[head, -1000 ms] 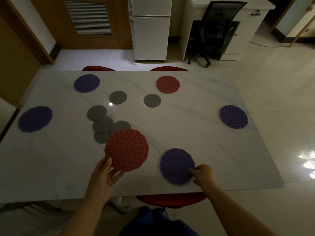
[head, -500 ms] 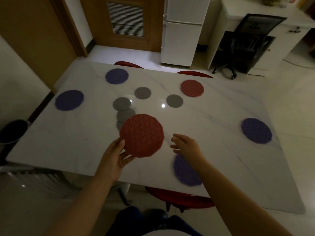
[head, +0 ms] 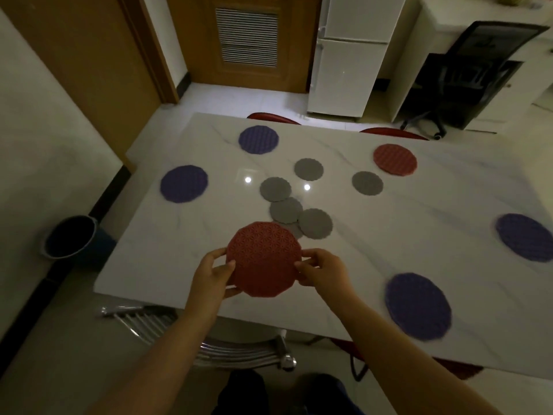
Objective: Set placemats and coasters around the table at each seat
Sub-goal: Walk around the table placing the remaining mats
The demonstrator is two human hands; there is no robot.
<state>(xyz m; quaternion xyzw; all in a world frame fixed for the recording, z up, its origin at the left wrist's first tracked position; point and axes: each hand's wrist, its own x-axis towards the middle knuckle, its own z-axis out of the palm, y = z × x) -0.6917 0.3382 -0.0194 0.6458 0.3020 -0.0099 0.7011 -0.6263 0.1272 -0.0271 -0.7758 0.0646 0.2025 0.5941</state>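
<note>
Head view, left grip (head: 212, 274): pinches the left edge of the red placemat (head: 263, 259), thumb on top
right grip (head: 323, 271): pinches its right edge
red placemat: between both grips, over the near desk (head: 389, 235) edge
grey coasters (head: 285, 209): just beyond the grips, overlapping
purple placemat (head: 417, 307): flat, right of the right grip

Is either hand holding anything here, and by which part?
Both hands hold the red placemat: the left hand grips its left edge, the right hand its right edge.
</note>
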